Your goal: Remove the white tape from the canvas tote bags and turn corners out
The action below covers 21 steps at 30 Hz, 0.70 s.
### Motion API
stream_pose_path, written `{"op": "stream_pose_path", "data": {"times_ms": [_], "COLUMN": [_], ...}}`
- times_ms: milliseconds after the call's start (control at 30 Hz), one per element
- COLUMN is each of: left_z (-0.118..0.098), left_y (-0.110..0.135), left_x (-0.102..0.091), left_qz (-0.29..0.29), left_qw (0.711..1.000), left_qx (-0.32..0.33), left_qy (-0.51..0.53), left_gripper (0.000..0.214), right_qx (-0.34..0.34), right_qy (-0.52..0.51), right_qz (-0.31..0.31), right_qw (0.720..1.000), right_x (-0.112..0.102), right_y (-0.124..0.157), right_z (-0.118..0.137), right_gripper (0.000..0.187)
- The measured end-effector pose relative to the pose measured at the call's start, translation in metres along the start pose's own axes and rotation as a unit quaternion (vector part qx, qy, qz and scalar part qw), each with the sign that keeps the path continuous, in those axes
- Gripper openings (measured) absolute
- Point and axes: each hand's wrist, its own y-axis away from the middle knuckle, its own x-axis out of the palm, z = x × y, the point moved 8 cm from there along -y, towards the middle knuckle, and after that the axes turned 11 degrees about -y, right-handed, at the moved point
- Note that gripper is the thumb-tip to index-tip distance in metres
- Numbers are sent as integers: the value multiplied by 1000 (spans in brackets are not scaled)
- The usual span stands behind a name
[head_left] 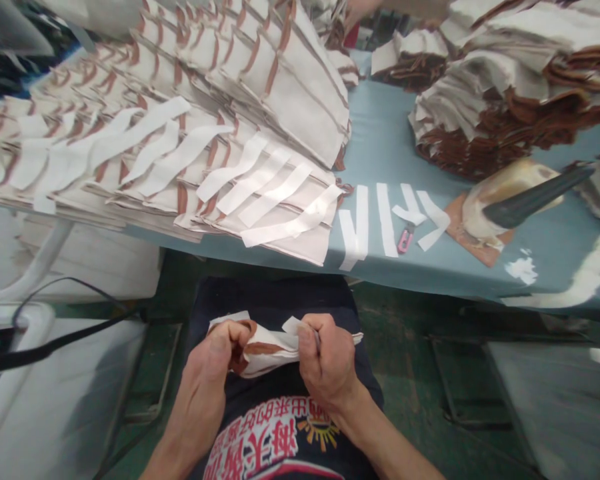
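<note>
Over my lap, both my hands grip one off-white fabric piece (pixel 270 360) with brown edging. My left hand (pixel 213 363) is closed on its brown-edged left end. My right hand (pixel 327 350) is closed in a fist round the other end, and a short white strip (pixel 293 325) sticks up beside its thumb. Whether that strip is attached to the fabric I cannot tell. The cloth between the hands is folded, with part of its brown edge showing. Beneath it lies a dark apron (pixel 280 300) with printed lettering.
A blue-covered table (pixel 380 133) stands ahead, carrying overlapping off-white pieces (pixel 300 93) at left and a brown-edged stack (pixel 500 100) at right. White strips (pixel 387 220), a small pink cutter (pixel 405 239) and a pot with a dark handle (pixel 535 193) lie near its front edge. A white metal frame (pixel 35 267) is at left.
</note>
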Motion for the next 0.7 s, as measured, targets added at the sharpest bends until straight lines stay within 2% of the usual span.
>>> {"op": "stream_pose_path", "data": {"times_ms": [133, 267, 367, 433, 500, 600, 700], "left_z": [-7, -13, -20, -27, -35, -44, -44], "left_y": [9, 5, -2, -5, -6, -6, -6], "left_x": [3, 6, 7, 7, 7, 8, 9], "left_qz": [60, 77, 79, 75, 74, 84, 104], "left_qw": [996, 992, 991, 991, 991, 987, 984], "left_qx": [37, 48, 59, 72, 91, 122, 130], "left_qy": [-59, -92, -94, -84, -70, -59, -58], "left_gripper": [33, 33, 33, 32, 31, 29, 31], "right_qx": [5, -18, -4, 23, 71, 120, 168], "right_qy": [26, 15, -17, -58, -110, -139, -152], "right_qz": [2, 5, -16, -18, 12, 50, 70], "right_qw": [1000, 1000, 1000, 998, 991, 982, 971], "right_x": [0, -3, -21, -34, -36, -30, -21], "right_y": [0, -5, -14, -19, -23, -25, -27], "right_z": [-3, 6, 22, 36, 45, 51, 43], "right_gripper": [30, 28, 28, 29, 29, 25, 23]}}
